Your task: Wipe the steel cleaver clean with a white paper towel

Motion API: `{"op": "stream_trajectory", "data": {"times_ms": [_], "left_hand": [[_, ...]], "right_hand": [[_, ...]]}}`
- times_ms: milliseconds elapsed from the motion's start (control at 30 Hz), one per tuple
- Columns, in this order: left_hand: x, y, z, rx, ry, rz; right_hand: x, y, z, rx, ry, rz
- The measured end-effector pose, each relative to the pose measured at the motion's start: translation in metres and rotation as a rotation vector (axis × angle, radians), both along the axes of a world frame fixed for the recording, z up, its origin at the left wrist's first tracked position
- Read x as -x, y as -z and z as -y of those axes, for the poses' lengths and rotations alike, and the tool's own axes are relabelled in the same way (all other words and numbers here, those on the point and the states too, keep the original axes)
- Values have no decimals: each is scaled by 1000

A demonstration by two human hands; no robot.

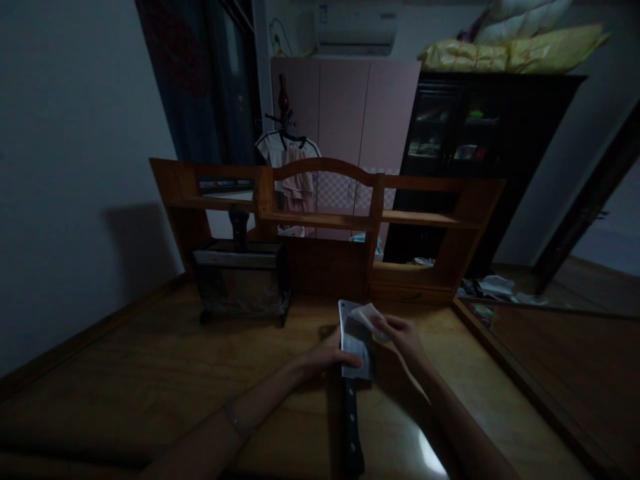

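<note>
Cleaver [351,388]: rectangular metal blade [357,345], riveted black handle [353,427]; crumpled white wipe [369,315].

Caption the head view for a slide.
Left hand grips a black-handled cleaver by its blade; right hand holds a white tissue at the blade's far end, over a wooden desk.

I look out over a wooden shelf [320,219] in a dim room, with the tabletop [150,373] spreading in front of it and catching one bright patch of light. Left of the shelf I have a plain pale wall [75,133]. Behind the shelf I see a clothes stand [284,100] and a pink wardrobe [345,113], a white air conditioner [356,27] above. Behind its right end rises a black cabinet [510,133] topped with yellow bundles [467,55].
</note>
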State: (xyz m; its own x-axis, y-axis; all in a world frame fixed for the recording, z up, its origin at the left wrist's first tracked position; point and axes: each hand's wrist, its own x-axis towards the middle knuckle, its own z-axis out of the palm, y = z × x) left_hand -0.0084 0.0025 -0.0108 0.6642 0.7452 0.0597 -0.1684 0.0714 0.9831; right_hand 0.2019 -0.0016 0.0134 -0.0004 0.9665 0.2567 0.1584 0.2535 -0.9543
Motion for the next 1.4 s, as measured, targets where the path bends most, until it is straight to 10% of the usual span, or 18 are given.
{"op": "stream_trajectory", "data": {"times_ms": [467,633,967,1400], "left_hand": [[-1,-2,1,22,-44,-32],[1,0,0,5,-51,-42],[-4,8,-5,29,4,55],[-2,11,-7,44,-42,50]], "right_hand": [[-31,30,-18,143,314,-259],[-33,9,-10,-175,414,-112],[16,23,7,-383,-256,520],[16,12,13,-471,-227,651]]}}
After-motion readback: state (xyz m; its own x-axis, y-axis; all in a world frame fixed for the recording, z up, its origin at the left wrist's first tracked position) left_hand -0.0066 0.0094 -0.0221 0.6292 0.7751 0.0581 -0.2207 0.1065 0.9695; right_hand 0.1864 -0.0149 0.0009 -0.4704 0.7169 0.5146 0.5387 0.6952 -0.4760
